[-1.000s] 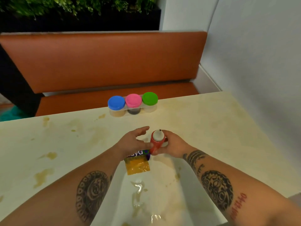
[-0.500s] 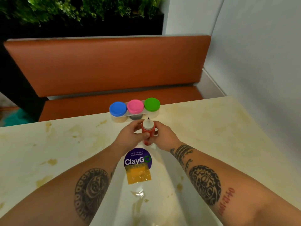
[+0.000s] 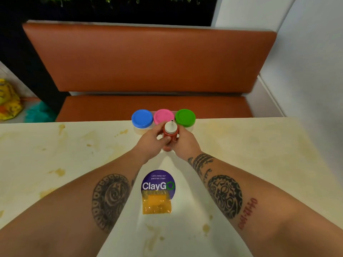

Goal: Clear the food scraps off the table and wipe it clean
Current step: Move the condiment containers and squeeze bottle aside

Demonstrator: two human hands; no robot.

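Note:
A small red sauce bottle [image 3: 169, 135] with a white nozzle cap stands upright at the far middle of the cream table [image 3: 250, 164]. My left hand [image 3: 150, 143] grips it from the left and my right hand [image 3: 185, 143] grips it from the right. Just behind it sit three jars with a blue lid [image 3: 142, 118], a pink lid [image 3: 162, 115] and a green lid [image 3: 185, 117]. A yellow sauce packet [image 3: 156, 203] lies between my forearms, partly over a round purple ClayGo sticker [image 3: 157, 182]. Yellow-brown stains [image 3: 59, 171] spot the tabletop.
An orange-brown bench seat [image 3: 148, 58] runs behind the table's far edge. A white wall [image 3: 306, 52] closes in the right side. A yellow bag [image 3: 9, 101] and something teal lie on the floor at the far left.
Both hands have carried the red bottle away from me, from over the sticker to just in front of the three jars. The sticker and packet now lie uncovered.

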